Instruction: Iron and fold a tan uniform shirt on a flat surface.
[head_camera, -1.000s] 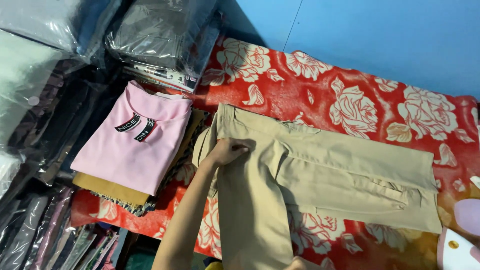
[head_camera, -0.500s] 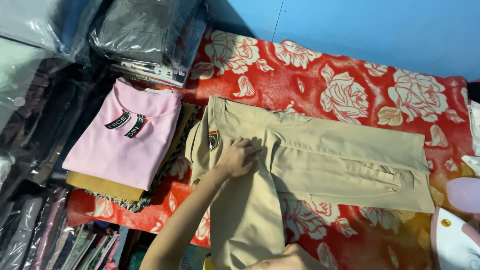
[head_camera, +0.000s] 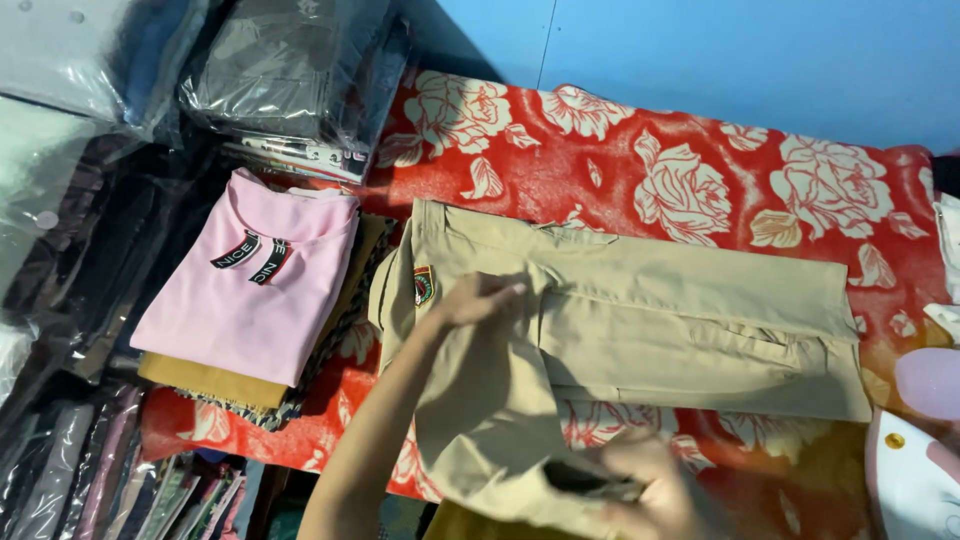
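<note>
Fingers (head_camera: 500, 293) of the left hand (head_camera: 475, 300) lie flat on the khaki shirt (head_camera: 640, 320), right hand (head_camera: 650, 480) pinching its sleeve (head_camera: 490, 430); the fold may slip and crease unevenly

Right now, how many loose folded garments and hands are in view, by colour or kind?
Khaki garment: 1
Pink folded top: 1
Mustard folded garment under the pink one: 1
Hands, left hand and right hand, both on the khaki garment: 2
Total: 5
</note>
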